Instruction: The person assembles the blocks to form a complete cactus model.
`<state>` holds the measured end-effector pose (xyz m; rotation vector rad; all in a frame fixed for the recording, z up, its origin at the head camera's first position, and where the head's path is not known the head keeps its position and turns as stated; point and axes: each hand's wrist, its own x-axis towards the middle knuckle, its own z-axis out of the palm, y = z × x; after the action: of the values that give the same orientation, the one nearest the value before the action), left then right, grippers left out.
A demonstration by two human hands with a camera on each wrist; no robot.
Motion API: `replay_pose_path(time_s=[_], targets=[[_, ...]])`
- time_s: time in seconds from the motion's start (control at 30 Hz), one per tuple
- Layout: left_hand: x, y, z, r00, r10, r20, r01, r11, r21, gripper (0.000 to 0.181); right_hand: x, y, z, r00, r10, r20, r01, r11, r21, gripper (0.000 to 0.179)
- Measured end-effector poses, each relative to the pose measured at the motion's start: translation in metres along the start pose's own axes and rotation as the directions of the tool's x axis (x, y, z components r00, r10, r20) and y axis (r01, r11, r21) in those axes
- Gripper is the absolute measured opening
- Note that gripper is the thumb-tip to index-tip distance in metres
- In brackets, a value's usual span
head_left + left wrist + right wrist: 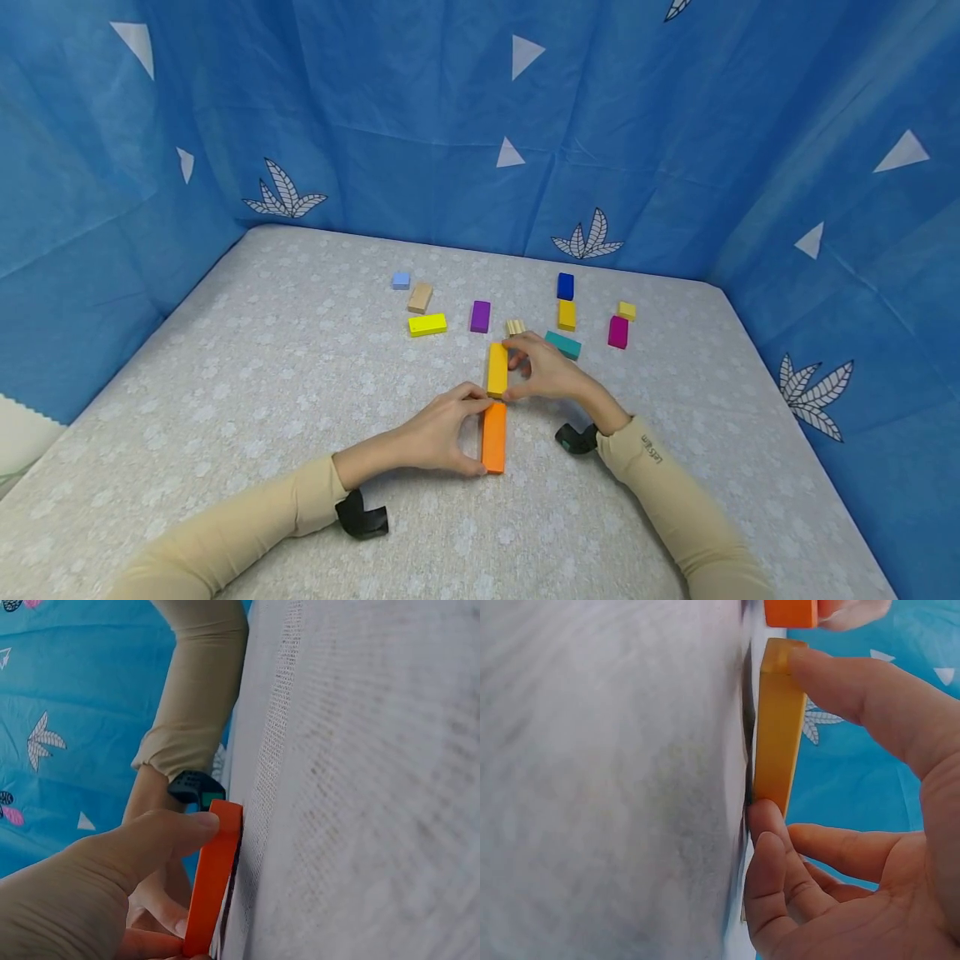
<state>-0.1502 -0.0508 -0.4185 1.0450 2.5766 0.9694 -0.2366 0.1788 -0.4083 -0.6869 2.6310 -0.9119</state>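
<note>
An orange block (493, 439) lies lengthwise on the table, pointing away from me. My left hand (441, 429) pinches it by its ends, thumb at the near end and fingers at the far one. Straight beyond it lies an amber-yellow block (497, 370), nearly in line, a narrow gap between the two. My right hand (546, 367) holds this one from the right, thumb at the near end and a fingertip at the far end. In the right wrist view the thumb presses the end of the amber-yellow block (778, 727), with the orange block (791, 612) just above.
Behind the hands lie a ridged beige piece (515, 327), a teal block (562, 344), a purple block (480, 317) and a bright yellow block (427, 325). Several other coloured blocks are scattered farther back. A blue curtain (420, 117) surrounds the patterned tablecloth (262, 350).
</note>
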Motion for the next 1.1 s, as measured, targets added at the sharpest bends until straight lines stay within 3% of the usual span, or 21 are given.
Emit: replay_pose_path(time_s=[0.43, 0.67, 1.1], targets=[[0.0017, -0.0100, 0.0026, 1.000, 0.003, -0.011, -0.003, 0.999, -0.042, 0.086, -0.0044, -0.0025, 0.0019, 1.000, -0.014, 0.000, 0.014, 1.000, 0.024, 0.083], [0.0016, -0.0107, 0.0028, 1.000, 0.004, -0.012, -0.004, 1.000, -0.030, 0.085, -0.0063, -0.0014, 0.0016, 1.000, -0.004, 0.012, 0.003, 0.995, 0.104, 0.073], [0.0021, -0.0100, 0.0027, 1.000, -0.005, -0.008, 0.005, 1.000, -0.017, 0.083, -0.0052, 0.0005, 0.0045, 1.000, -0.012, -0.004, 0.013, 0.994, 0.112, 0.066]])
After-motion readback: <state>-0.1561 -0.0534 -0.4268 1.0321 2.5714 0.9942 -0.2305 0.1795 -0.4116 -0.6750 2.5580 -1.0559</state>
